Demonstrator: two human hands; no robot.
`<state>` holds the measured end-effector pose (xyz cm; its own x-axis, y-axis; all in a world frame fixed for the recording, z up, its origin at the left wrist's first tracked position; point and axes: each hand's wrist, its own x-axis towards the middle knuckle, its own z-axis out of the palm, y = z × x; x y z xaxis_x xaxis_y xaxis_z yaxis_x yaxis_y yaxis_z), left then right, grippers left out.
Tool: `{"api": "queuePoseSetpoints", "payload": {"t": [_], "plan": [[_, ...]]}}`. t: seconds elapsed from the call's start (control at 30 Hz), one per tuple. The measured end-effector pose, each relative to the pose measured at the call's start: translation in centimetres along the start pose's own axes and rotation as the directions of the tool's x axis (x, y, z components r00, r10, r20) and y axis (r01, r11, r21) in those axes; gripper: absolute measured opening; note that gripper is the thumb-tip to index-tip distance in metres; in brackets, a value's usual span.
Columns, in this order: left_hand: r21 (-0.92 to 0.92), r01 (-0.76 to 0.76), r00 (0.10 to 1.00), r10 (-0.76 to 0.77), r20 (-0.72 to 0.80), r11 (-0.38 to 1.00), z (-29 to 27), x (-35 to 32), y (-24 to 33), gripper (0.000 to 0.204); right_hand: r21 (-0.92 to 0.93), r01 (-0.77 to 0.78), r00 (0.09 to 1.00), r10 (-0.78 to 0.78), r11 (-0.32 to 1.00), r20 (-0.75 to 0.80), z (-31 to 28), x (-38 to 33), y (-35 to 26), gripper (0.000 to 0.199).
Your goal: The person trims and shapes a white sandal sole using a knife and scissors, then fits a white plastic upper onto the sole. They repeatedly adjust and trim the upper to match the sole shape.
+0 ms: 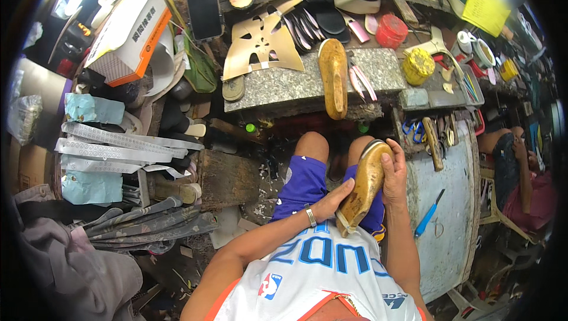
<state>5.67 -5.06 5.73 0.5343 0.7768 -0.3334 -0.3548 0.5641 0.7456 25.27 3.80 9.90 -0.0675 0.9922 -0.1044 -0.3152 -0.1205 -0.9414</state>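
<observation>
Above my lap I hold a brown wooden shoe last (368,182), tilted, its upper end leaning right with a pale strip along that rim. My left hand (335,199) grips its left side, the thumb lying on the wood and the other fingers mostly hidden. Around the right side of the same last curls my right hand (395,174), fingers near its upper end. A second wooden shoe last (333,78) lies on the speckled stone slab (266,87) in front of me. Beside it are thin pink-and-white strips (362,81).
Cut gold material (263,46), a red tub (391,31) and a yellow tub (419,67) stand around the slab. A blue-handled knife (429,213) lies on the right-hand board (455,226). Left are a white-orange box (131,34) and printed strips (118,151). Another person (523,179) sits far right.
</observation>
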Motion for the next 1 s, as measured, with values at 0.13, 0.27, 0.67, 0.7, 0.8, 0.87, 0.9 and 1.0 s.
{"api": "queuePoseSetpoints", "payload": {"t": [0.13, 0.27, 0.67, 0.7, 0.8, 0.87, 0.9, 1.0], "plan": [[0.311, -0.069, 0.989, 0.107, -0.105, 0.948, -1.2, -1.2, 1.2, 0.089, -0.011, -0.026, 0.973, 0.023, 1.0, -0.228, -2.0, -0.1, 1.0, 0.061], [0.314, -0.034, 0.985, 0.084, -0.149, 0.949, -4.0, -2.5, 3.7, 0.086, 0.178, -0.087, 0.952, 0.135, 0.98, -0.275, -2.3, -2.4, 2.7, 0.063], [0.744, -0.008, 0.921, 0.296, -0.255, 0.668, -9.8, -2.8, 6.9, 0.066, -0.218, -0.324, 0.94, 0.288, 0.921, -0.181, -1.7, -4.0, 3.5, 0.065], [0.841, 0.038, 0.92, 0.311, -0.241, 0.54, -9.8, -2.9, 6.9, 0.066, -0.236, -0.335, 0.937, 0.297, 0.912, -0.182, -1.8, -4.0, 3.5, 0.066], [0.865, 0.002, 0.925, 0.327, -0.192, 0.502, -9.8, -2.6, 6.9, 0.061, -0.263, -0.336, 0.938, 0.296, 0.904, -0.182, -2.1, -4.0, 3.5, 0.067], [0.841, -0.03, 0.93, 0.324, -0.175, 0.54, -9.9, -2.5, 7.3, 0.058, -0.267, -0.332, 0.939, 0.291, 0.905, -0.181, -2.3, -4.0, 3.7, 0.067], [0.847, -0.02, 0.933, 0.316, -0.176, 0.531, -10.1, -2.4, 7.9, 0.056, -0.267, -0.335, 0.939, 0.295, 0.904, -0.18, -2.4, -4.0, 3.8, 0.068], [0.862, -0.026, 0.874, 0.43, -0.227, 0.507, -11.4, -2.2, 11.5, 0.039, -0.273, -0.333, 0.937, 0.286, 0.903, -0.198, -2.9, -4.0, 4.1, 0.072]]}}
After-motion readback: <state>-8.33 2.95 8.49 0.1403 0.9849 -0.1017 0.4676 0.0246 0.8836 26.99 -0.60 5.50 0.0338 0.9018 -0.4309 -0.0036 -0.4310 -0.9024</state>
